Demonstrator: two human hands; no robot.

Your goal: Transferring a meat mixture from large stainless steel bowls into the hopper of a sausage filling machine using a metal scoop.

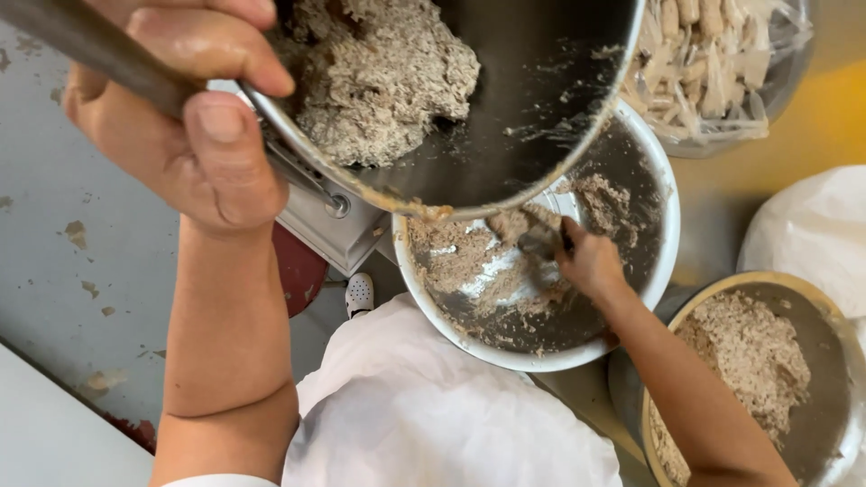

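My left hand (185, 122) grips the rim and handle of a tilted metal bowl (532, 117) raised close to the camera. A lump of grey-brown ground paste (379, 77) clings inside the bowl. Below it stands a large white basin (663, 271) smeared with the same paste. My right hand (591, 261) reaches down into the basin, its fingers closed on a dark scraping tool (552, 236) partly hidden by paste.
A second metal bowl (839, 361) with ground mixture sits at the lower right. A plastic bag of pale sliced pieces (713, 63) lies at the top right. My white apron (433, 406) and a white shoe (359, 293) show below, over a grey floor (54, 207).
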